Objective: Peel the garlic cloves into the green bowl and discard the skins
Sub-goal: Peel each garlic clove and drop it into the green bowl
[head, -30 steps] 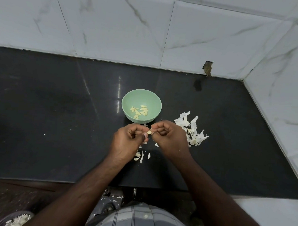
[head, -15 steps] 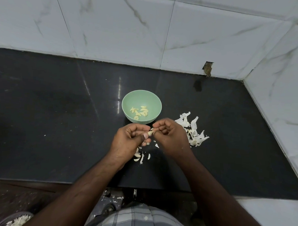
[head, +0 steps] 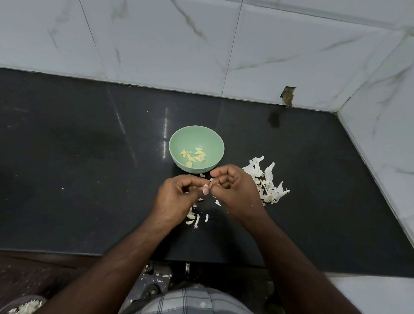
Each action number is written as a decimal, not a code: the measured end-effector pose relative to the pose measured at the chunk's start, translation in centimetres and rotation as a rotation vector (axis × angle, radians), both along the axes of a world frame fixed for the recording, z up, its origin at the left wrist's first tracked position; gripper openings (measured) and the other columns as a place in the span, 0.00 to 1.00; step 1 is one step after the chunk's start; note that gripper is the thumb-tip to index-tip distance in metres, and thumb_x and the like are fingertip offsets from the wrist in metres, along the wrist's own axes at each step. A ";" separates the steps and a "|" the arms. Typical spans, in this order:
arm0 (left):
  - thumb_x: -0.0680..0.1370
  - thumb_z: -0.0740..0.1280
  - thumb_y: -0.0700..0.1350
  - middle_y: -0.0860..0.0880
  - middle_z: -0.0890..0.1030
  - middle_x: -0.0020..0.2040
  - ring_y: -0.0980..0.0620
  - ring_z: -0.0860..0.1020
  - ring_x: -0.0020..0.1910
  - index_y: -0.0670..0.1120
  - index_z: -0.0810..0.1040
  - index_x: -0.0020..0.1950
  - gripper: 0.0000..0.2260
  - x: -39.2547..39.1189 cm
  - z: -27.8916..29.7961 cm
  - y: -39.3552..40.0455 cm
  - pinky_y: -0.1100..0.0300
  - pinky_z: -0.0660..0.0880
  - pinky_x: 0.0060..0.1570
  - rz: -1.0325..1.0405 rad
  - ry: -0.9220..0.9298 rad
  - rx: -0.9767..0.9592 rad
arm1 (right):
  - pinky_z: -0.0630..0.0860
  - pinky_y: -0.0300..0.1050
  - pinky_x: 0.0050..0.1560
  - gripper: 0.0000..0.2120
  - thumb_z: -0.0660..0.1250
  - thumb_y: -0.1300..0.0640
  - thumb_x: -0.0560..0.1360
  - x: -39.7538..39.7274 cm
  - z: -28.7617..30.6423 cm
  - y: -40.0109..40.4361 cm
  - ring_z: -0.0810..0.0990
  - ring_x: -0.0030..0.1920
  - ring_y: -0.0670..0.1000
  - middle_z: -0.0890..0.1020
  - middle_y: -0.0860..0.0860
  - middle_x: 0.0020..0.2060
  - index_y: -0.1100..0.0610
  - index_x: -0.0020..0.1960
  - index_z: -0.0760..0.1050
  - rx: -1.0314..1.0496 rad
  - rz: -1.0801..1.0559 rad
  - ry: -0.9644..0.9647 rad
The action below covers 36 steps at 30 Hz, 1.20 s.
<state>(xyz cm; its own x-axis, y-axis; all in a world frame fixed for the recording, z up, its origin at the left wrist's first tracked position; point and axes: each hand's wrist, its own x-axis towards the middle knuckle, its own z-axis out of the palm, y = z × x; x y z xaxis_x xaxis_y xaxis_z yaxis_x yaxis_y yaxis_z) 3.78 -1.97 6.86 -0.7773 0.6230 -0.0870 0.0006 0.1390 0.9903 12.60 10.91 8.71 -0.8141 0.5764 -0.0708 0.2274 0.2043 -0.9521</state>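
A garlic clove (head: 205, 186) sits pinched between the two hands just in front of the green bowl (head: 176, 141), over the black counter (head: 84, 152); the left hand (head: 176, 198) curls round it, thumb against it, while the right hand (head: 235, 190) nips at its end with fingertips, the other fingers curled in. Peeling looks to be the step in hand, part-way through the task: peeled cloves (head: 194, 155) lie in the bowl, a skin pile (head: 268, 182) lies to its right, scraps (head: 195, 217) lie under the hands; the next move probably calls for stripping the loosened skin, then dropping the clove forward into the bowl.
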 end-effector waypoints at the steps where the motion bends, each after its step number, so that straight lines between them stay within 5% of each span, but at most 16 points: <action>1: 0.73 0.76 0.37 0.51 0.86 0.41 0.58 0.83 0.39 0.51 0.87 0.45 0.09 0.0 0.0 0.0 0.67 0.77 0.41 0.008 -0.007 0.007 | 0.75 0.39 0.37 0.11 0.73 0.59 0.66 0.0 0.0 -0.1 0.78 0.32 0.41 0.83 0.45 0.34 0.47 0.46 0.78 0.010 -0.002 -0.008; 9: 0.73 0.75 0.36 0.45 0.85 0.38 0.51 0.80 0.38 0.45 0.86 0.48 0.06 -0.2 -0.2 -0.3 0.61 0.78 0.39 0.100 -0.248 0.122 | 0.79 0.43 0.42 0.13 0.70 0.63 0.70 0.5 -0.8 0.6 0.78 0.34 0.43 0.82 0.47 0.36 0.44 0.44 0.77 0.229 -0.039 -0.120; 15: 0.74 0.74 0.36 0.42 0.86 0.43 0.50 0.84 0.41 0.40 0.82 0.49 0.05 -0.2 0.2 -0.3 0.65 0.78 0.38 0.116 -0.471 0.195 | 0.73 0.27 0.44 0.12 0.68 0.64 0.76 1.1 -1.1 2.0 0.81 0.42 0.36 0.83 0.38 0.39 0.49 0.49 0.84 0.360 -0.072 -0.156; 21: 0.76 0.72 0.37 0.44 0.85 0.39 0.52 0.83 0.38 0.41 0.80 0.47 0.02 0.2 0.3 0.0 0.64 0.77 0.39 0.116 -0.543 0.232 | 0.77 0.33 0.50 0.13 0.76 0.55 0.72 1.1 -0.1 -0.1 0.82 0.46 0.38 0.84 0.41 0.44 0.50 0.56 0.83 0.175 0.022 -0.083; 25: 0.75 0.73 0.37 0.40 0.86 0.43 0.53 0.81 0.39 0.38 0.82 0.48 0.04 0.6 -0.1 0.3 0.63 0.74 0.38 0.144 -0.498 0.172 | 0.78 0.48 0.51 0.05 0.70 0.58 0.76 0.6 -0.8 -1.2 0.82 0.45 0.44 0.85 0.45 0.42 0.52 0.49 0.84 0.440 0.026 -0.056; 29: 0.75 0.73 0.36 0.39 0.85 0.42 0.53 0.78 0.36 0.35 0.83 0.47 0.04 0.7 -0.4 0.4 0.64 0.74 0.34 0.165 -0.422 0.134 | 0.75 0.50 0.51 0.07 0.64 0.59 0.77 0.2 -1.1 -1.3 0.79 0.47 0.49 0.84 0.47 0.44 0.54 0.49 0.81 0.604 0.016 -0.145; 32: 0.75 0.73 0.36 0.40 0.84 0.39 0.52 0.78 0.37 0.37 0.83 0.46 0.02 0.7 -0.4 0.3 0.64 0.75 0.35 0.170 -0.435 0.152 | 0.74 0.45 0.48 0.06 0.65 0.59 0.78 0.0 -1.0 -1.4 0.78 0.45 0.47 0.82 0.46 0.42 0.52 0.48 0.80 0.565 -0.030 -0.187; 36: 0.76 0.71 0.35 0.41 0.84 0.40 0.54 0.80 0.35 0.39 0.83 0.48 0.02 0.5 -0.5 -0.1 0.64 0.74 0.37 0.118 -0.510 0.204 | 0.77 0.41 0.45 0.04 0.68 0.57 0.76 -0.1 -1.0 -1.1 0.81 0.40 0.44 0.84 0.45 0.36 0.51 0.44 0.81 0.223 -0.049 -0.162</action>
<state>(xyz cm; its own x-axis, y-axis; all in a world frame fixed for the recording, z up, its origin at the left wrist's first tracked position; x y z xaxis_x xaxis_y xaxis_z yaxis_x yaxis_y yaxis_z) 4.29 -2.09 6.32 -0.7337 0.5784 -0.3567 -0.4893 -0.0854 0.8679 12.47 9.84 7.67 -0.7731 0.6309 -0.0650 0.3880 0.3894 -0.8354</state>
